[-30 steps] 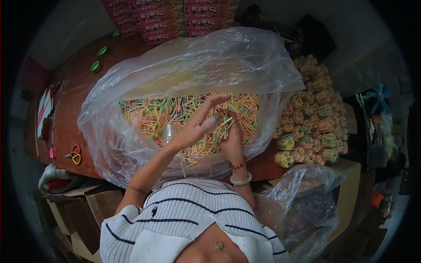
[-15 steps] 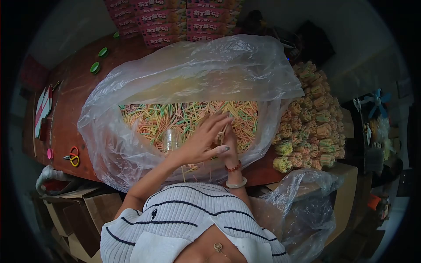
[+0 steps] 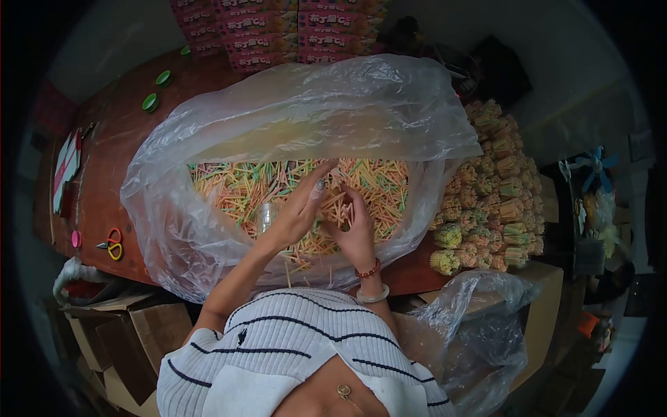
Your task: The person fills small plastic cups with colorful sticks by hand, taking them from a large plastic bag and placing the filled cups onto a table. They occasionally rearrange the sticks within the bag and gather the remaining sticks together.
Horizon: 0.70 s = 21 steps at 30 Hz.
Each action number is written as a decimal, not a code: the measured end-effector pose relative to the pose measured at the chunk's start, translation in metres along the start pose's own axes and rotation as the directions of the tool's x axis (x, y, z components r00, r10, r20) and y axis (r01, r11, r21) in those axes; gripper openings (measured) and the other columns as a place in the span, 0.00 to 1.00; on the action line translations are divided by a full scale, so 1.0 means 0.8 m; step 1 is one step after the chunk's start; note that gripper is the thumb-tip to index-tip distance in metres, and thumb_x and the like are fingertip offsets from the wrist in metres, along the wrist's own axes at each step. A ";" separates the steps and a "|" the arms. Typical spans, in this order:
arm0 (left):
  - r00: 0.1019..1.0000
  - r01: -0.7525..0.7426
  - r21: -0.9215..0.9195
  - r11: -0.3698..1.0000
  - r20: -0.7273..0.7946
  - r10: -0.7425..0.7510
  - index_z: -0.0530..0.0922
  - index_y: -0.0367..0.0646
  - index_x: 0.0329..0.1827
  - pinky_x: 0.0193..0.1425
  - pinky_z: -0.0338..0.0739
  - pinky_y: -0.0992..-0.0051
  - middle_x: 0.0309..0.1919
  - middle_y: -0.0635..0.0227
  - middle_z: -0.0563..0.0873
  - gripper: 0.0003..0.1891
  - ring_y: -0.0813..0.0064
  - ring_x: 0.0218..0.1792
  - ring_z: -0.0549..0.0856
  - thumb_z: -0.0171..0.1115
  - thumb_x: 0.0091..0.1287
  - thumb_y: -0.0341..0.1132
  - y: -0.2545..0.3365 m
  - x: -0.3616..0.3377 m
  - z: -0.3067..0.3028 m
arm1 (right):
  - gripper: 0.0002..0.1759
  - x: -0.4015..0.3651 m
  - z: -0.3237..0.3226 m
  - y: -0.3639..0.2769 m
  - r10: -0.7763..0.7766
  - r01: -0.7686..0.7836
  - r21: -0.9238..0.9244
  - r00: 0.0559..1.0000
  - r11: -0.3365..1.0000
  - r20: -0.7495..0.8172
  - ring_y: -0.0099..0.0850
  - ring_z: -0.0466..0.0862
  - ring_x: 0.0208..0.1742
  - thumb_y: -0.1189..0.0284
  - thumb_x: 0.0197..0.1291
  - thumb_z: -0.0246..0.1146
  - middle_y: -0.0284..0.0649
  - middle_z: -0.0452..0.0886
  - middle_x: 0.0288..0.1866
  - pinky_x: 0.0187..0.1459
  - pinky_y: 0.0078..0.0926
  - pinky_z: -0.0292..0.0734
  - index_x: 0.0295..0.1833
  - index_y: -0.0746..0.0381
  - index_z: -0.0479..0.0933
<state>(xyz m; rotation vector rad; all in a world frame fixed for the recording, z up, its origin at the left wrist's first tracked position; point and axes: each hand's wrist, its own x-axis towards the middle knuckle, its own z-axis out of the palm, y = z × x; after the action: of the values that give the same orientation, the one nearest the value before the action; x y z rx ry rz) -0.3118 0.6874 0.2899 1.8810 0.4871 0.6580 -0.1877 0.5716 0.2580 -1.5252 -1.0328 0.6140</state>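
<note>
A large clear plastic bag (image 3: 299, 132) lies opened on the table. Inside it is a heap of thin pastel sticks (image 3: 243, 182) in pink, yellow, orange and green. Above the heap, my right hand (image 3: 356, 233) curls round a small bunch of these sticks (image 3: 338, 210). My left hand (image 3: 299, 212) is beside it, fingers stretched out and close together, pointing away from me; it grips nothing that I can see. Partly behind my left wrist, a clear plastic jar (image 3: 265, 217) rests on the sticks.
Many stick bundles (image 3: 511, 187) are stacked on the right. Pink printed boxes (image 3: 260, 42) stand at the back. Scissors (image 3: 114, 244) and green lids (image 3: 151, 102) lie on the table (image 3: 111, 167) at left. Cardboard boxes (image 3: 163, 330) and crumpled plastic (image 3: 479, 320) sit near me.
My left hand has drawn back to the left from across my right hand and turned edge-on. My right hand has tilted left and lowered, and the bunch in it shows more plainly.
</note>
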 end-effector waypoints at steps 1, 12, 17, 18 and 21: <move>1.000 -0.005 0.001 1.000 -0.003 0.005 0.63 0.38 0.81 0.84 0.56 0.58 0.79 0.47 0.67 0.31 0.49 0.81 0.64 0.36 0.85 0.51 0.007 -0.001 -0.001 | 0.42 -0.001 -0.002 -0.007 -0.006 0.006 -0.002 1.000 1.000 0.001 0.40 0.86 0.57 0.79 0.50 0.78 0.46 0.83 0.61 0.55 0.36 0.83 0.73 0.63 0.69; 0.978 0.029 0.253 0.967 0.192 -0.079 0.72 0.50 0.76 0.66 0.78 0.54 0.65 0.48 0.75 0.29 0.45 0.65 0.79 0.67 0.72 0.35 0.034 -0.029 -0.024 | 0.39 -0.012 -0.032 -0.039 0.200 -0.208 -0.221 0.978 0.953 -0.057 0.28 0.85 0.43 0.84 0.52 0.76 0.43 0.80 0.56 0.48 0.25 0.85 0.71 0.63 0.71; 0.992 -0.080 0.238 0.968 0.112 0.055 0.80 0.47 0.67 0.56 0.84 0.60 0.58 0.54 0.79 0.23 0.54 0.57 0.85 0.71 0.68 0.32 0.030 -0.015 -0.011 | 0.37 -0.004 -0.038 -0.013 0.092 -0.092 -0.011 0.995 0.996 0.029 0.26 0.85 0.45 0.88 0.55 0.71 0.43 0.77 0.59 0.49 0.23 0.84 0.71 0.66 0.69; 0.991 -0.083 0.210 0.974 0.120 0.059 0.81 0.45 0.64 0.57 0.82 0.60 0.57 0.53 0.79 0.21 0.52 0.56 0.84 0.71 0.68 0.31 0.038 -0.010 -0.011 | 0.37 -0.002 -0.038 -0.012 0.035 -0.041 0.096 0.997 0.995 0.063 0.26 0.85 0.46 0.89 0.56 0.70 0.44 0.77 0.60 0.50 0.23 0.84 0.72 0.67 0.68; 0.978 -0.112 0.245 0.963 0.200 0.063 0.81 0.44 0.63 0.56 0.82 0.60 0.55 0.55 0.80 0.21 0.53 0.54 0.85 0.72 0.66 0.31 0.022 -0.002 -0.004 | 0.38 -0.004 -0.039 -0.021 0.001 0.008 0.098 0.995 0.995 -0.096 0.27 0.85 0.47 0.87 0.55 0.71 0.45 0.78 0.58 0.47 0.25 0.85 0.72 0.67 0.68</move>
<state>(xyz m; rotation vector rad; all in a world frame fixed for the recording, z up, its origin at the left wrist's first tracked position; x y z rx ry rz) -0.3143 0.6822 0.3072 2.1958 0.3789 0.4825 -0.1680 0.5527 0.2805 -1.4523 -0.9192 0.5755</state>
